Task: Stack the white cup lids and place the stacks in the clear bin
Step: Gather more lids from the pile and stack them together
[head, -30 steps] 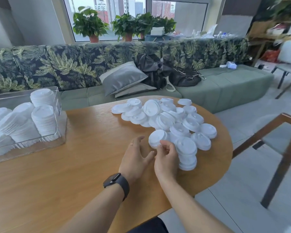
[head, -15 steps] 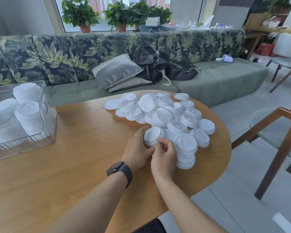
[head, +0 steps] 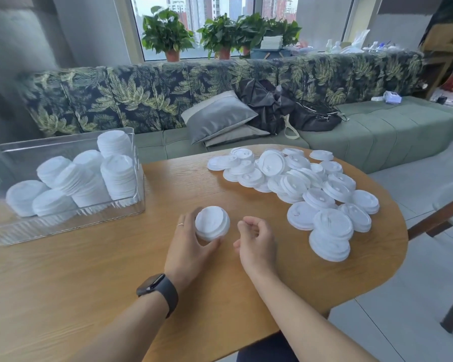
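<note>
A short lid stack (head: 211,222) is gripped by the left hand (head: 191,244), fingers curled round it, just above the table (head: 89,283). The right hand (head: 256,244) is loosely curled, nothing held. Loose lids (head: 298,184) should be added squarely, rims aligned, before transfer to the clear bin (head: 139,178) at left.

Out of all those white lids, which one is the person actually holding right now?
The lid in the left hand, away from the loose pile on the table's right and the stacks in the clear bin. The right hand holds nothing.
</note>
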The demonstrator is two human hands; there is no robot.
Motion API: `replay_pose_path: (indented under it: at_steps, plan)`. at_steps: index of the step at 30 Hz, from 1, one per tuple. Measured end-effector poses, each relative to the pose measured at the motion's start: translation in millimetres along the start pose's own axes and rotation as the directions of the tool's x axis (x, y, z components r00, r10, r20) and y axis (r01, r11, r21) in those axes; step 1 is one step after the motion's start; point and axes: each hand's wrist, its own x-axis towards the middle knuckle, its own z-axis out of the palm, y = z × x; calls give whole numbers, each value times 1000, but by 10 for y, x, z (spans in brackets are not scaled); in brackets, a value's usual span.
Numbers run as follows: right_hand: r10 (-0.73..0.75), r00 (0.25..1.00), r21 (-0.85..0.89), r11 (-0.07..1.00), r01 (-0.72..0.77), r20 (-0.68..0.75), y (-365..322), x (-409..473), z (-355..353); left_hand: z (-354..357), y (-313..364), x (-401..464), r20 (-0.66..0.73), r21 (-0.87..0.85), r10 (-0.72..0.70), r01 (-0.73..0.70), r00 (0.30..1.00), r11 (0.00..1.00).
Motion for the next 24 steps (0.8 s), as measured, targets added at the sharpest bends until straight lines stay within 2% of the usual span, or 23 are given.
replay_pose_path:
  at_steps: [4, 9, 15, 19, 24]
  plan:
    - [26, 978, -41, 999, -18, 207, -83, -222, 369, -411, -257, -213, -48, 68, -13, 16, 999, 998]
    - [75, 929, -18, 997, -74, 364, -182, -473, 771, -791, -441, -427, -114, 91, -58, 69, 992, 993]
    - [57, 916, -1, 998, -61, 397, -162, -611, 1043, -1021, -570, -609, -176, 117, -88, 109, 981, 987]
    - [47, 912, 87, 992, -90, 406, -176, -621, 1054, -1053, -621, -670, -192, 105, -96, 118, 977, 987]
    - [67, 861, 159, 973, -168, 504, -166, -577, 950, -1052, -583, -674, -182, 76, -144, 160, 973, 984]
